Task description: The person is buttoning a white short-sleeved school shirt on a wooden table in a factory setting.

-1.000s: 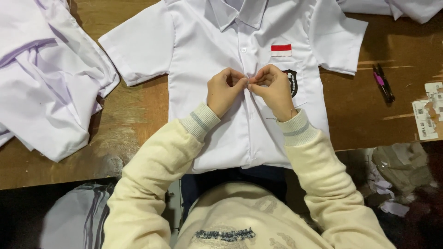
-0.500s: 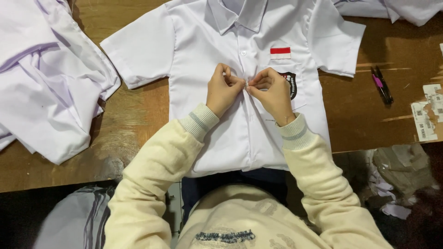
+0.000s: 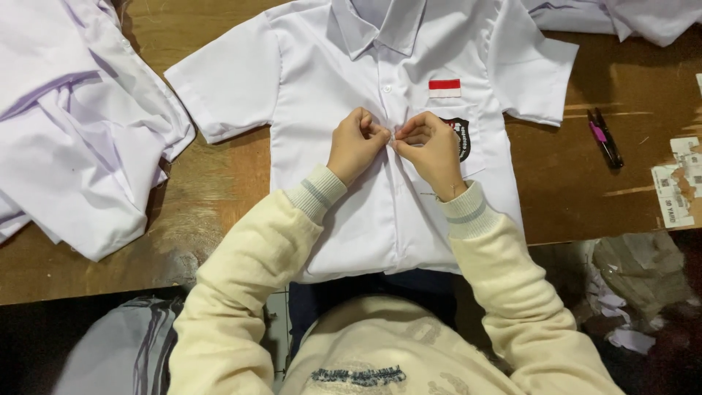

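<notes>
Left hand and right hand both closed, pinching placket of white shirt flat on worktop.

Worn brown wooden table under even light; dark floor below its near edge, cluttered with scraps.

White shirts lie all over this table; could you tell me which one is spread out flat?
The white shirt under both hands, front up, bearing a red-and-white patch; the others lie crumpled.
</notes>
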